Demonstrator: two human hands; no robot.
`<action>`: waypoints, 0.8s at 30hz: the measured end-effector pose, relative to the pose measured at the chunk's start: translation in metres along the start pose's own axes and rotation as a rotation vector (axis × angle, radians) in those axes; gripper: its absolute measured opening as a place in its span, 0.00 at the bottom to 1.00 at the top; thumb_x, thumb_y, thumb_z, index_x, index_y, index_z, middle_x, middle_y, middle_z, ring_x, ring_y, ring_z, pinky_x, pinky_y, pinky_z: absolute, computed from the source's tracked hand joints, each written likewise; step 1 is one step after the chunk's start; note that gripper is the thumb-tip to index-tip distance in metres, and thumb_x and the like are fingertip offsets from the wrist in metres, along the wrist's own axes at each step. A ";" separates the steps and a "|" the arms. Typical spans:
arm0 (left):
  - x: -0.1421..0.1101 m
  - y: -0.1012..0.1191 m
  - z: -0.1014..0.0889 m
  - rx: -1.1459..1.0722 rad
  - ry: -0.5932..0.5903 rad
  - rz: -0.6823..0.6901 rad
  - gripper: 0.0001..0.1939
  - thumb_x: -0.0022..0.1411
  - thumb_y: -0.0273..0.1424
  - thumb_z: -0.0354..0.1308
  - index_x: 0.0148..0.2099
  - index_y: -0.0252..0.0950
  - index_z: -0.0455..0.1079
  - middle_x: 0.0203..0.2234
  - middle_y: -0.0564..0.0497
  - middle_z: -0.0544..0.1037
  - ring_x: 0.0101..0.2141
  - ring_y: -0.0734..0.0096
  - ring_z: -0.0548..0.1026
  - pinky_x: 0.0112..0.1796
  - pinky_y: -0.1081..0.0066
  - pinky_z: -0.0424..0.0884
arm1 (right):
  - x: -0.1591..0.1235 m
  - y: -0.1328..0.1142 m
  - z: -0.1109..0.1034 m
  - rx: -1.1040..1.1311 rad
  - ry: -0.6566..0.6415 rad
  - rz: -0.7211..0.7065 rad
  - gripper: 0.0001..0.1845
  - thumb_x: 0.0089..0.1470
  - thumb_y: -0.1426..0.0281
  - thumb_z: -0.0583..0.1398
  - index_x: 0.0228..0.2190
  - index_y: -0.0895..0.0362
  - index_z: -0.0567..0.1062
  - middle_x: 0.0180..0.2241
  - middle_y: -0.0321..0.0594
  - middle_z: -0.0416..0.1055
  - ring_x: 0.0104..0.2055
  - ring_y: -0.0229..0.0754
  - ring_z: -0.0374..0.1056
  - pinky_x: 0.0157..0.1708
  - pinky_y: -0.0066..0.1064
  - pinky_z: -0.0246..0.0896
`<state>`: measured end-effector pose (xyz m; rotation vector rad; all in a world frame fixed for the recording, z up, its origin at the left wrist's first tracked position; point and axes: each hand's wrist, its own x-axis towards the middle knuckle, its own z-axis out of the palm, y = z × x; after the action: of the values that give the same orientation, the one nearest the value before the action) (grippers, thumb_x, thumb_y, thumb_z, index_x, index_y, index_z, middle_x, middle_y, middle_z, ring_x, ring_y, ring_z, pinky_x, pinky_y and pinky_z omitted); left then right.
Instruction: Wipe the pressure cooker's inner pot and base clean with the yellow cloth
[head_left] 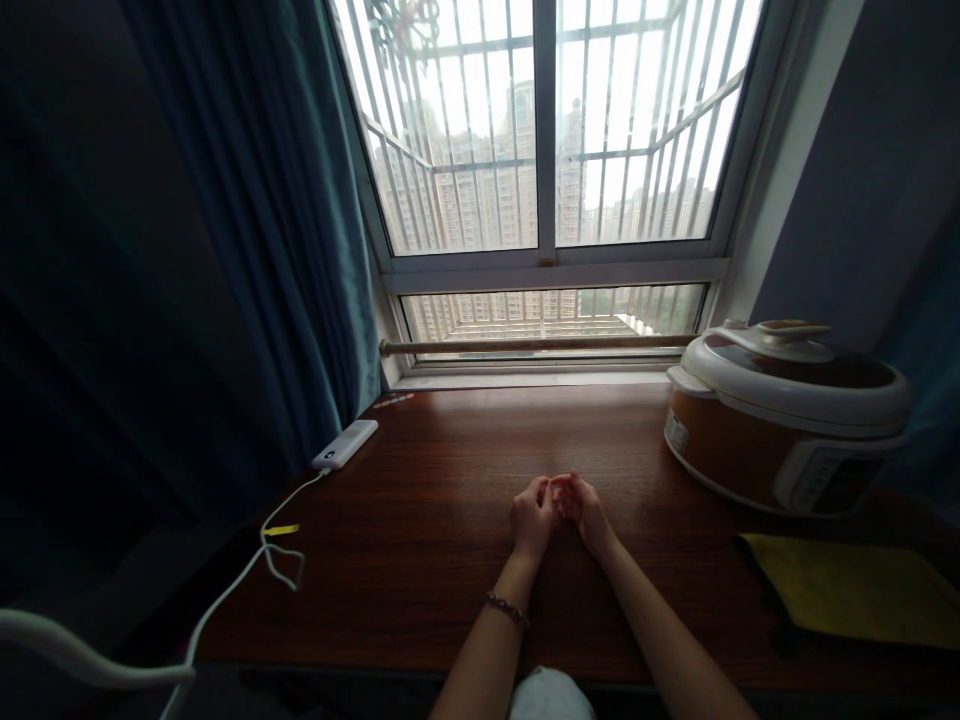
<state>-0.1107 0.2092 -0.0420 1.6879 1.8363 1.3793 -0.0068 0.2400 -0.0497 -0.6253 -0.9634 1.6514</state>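
Note:
My left hand (532, 517) and my right hand (586, 512) meet over the middle of the brown wooden table (420, 560). The left one is closed, its back toward me and its fingers curled in against the right. My right hand is turned partly palm up, with its fingers curled and closed beside the left hand's fingertips. Whether anything small lies between them cannot be made out. A dark beaded bracelet (508, 609) circles my left wrist.
An electric cooker (780, 430) with a white lid stands at the right, behind a yellow-green cloth (862, 590). At the left edge a white power bank (346, 444) trails a white cable (225, 597) with a yellow tag (282, 530). Blue curtain (285, 250) and barred window rise behind.

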 end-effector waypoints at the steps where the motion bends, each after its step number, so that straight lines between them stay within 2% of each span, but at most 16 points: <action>1: 0.000 0.000 0.000 0.001 0.001 0.000 0.12 0.61 0.34 0.47 0.39 0.38 0.71 0.29 0.50 0.79 0.30 0.71 0.75 0.32 0.74 0.65 | 0.000 0.000 0.000 -0.001 0.000 0.000 0.24 0.46 0.49 0.58 0.28 0.59 0.75 0.19 0.36 0.68 0.17 0.31 0.60 0.17 0.24 0.51; 24: 0.000 -0.003 0.002 0.023 -0.003 -0.003 0.13 0.61 0.35 0.47 0.40 0.38 0.71 0.29 0.50 0.79 0.29 0.71 0.75 0.31 0.74 0.65 | -0.003 -0.004 0.003 -0.087 0.042 0.023 0.29 0.42 0.45 0.57 0.28 0.60 0.73 0.19 0.35 0.68 0.17 0.32 0.60 0.18 0.24 0.52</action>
<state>-0.1109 0.2105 -0.0455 1.6972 1.8596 1.3587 -0.0063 0.2364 -0.0450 -0.7289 -1.0045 1.6167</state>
